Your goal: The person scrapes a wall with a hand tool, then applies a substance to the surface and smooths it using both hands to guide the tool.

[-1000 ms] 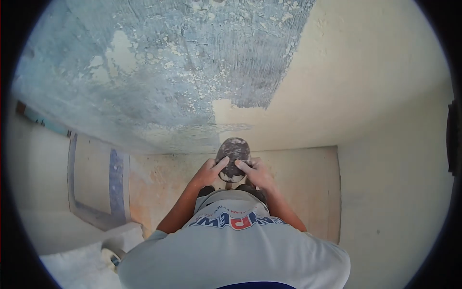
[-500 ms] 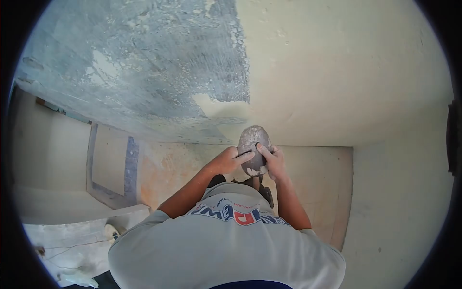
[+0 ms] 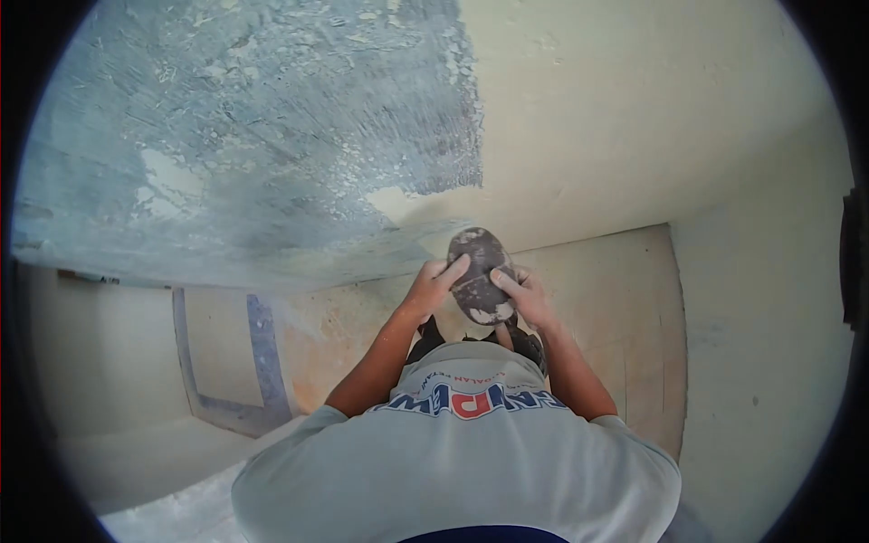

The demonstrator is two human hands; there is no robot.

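A dark oval object [image 3: 477, 288] with pale dusty patches is held between my two hands, in front of my chest. My left hand [image 3: 433, 290] grips its left edge, the thumb lying across its face. On the right edge my right hand [image 3: 527, 294] holds it, with the thumb pressed on the face. The fingers behind the object are hidden. The object is close to the foot of the wall in view, and whether it touches the wall cannot be made out.
Ahead stands a wall with a scraped blue-grey area [image 3: 299, 118] and a cream area [image 3: 625, 109]. Another wall [image 3: 760, 362] rises at the right. A framed pale panel [image 3: 224, 348] is at the left, beside the stained floor [image 3: 335, 330].
The view has shifted and tilted. The oval object has turned in my hands, its face now darker, and my left thumb lies higher on it. Both hands still hold it.
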